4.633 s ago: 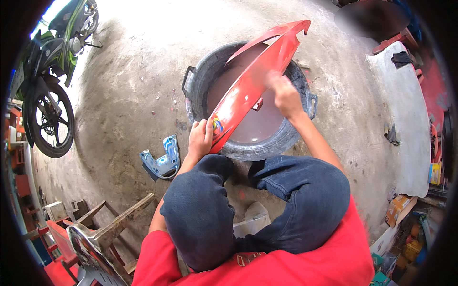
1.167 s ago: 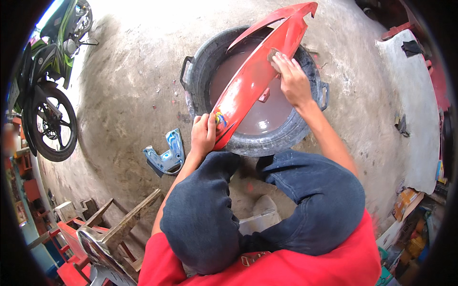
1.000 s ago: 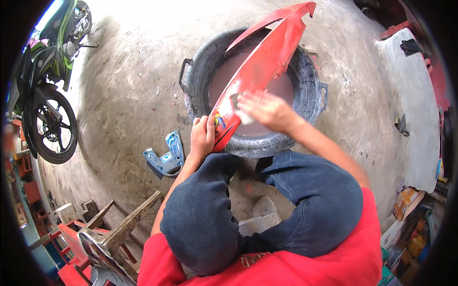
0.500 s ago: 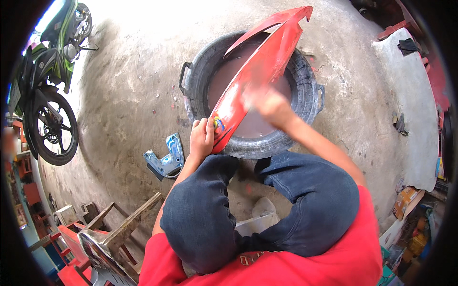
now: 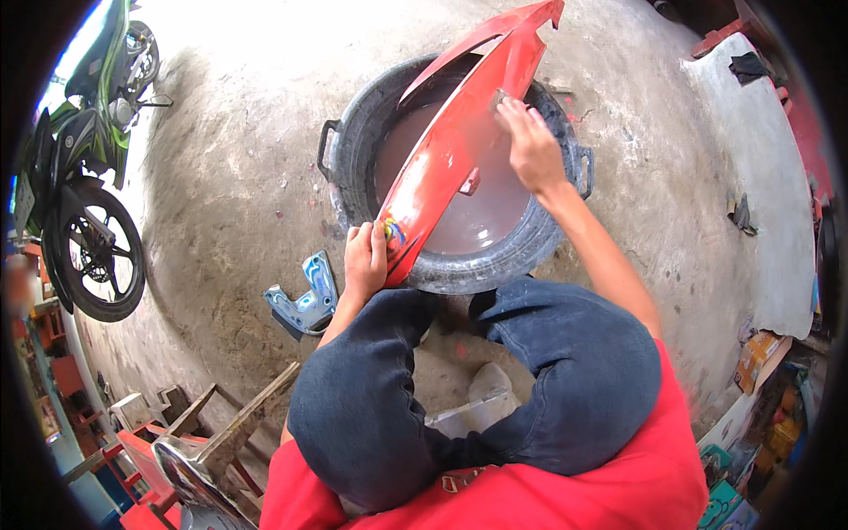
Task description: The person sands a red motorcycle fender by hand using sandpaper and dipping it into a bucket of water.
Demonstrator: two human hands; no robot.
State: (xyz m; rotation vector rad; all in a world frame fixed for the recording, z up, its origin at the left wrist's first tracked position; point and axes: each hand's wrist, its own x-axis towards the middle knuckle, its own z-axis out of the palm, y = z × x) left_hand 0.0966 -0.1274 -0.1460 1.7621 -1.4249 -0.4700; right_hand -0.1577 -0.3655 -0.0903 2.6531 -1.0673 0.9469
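A long red motorcycle body panel (image 5: 446,146) slants across a round black tub (image 5: 481,276) holding cloudy brownish water (image 5: 481,221). My left hand (image 5: 364,256) is closed on the panel's near end, beside a small multicoloured sticker (image 5: 394,233). Farther up, my right hand (image 5: 535,148) presses a small grey-brown piece, which looks like folded sandpaper (image 5: 500,96), against the panel's right side. Its fingers partly cover that piece. The panel's near end lies close to my knees, and its far tip reaches past the tub's far rim.
A blue-and-white patterned part (image 5: 307,296) lies on the concrete floor left of the tub. A green-black motorcycle (image 5: 97,221) stands at the left. Wooden and red frames (image 5: 212,433) are at the lower left. A pale slab (image 5: 760,177) and boxes (image 5: 760,358) line the right side.
My right hand has moved up and right along the panel, from its middle toward the far end. My left hand keeps its hold on the near end. The view has shifted slightly.
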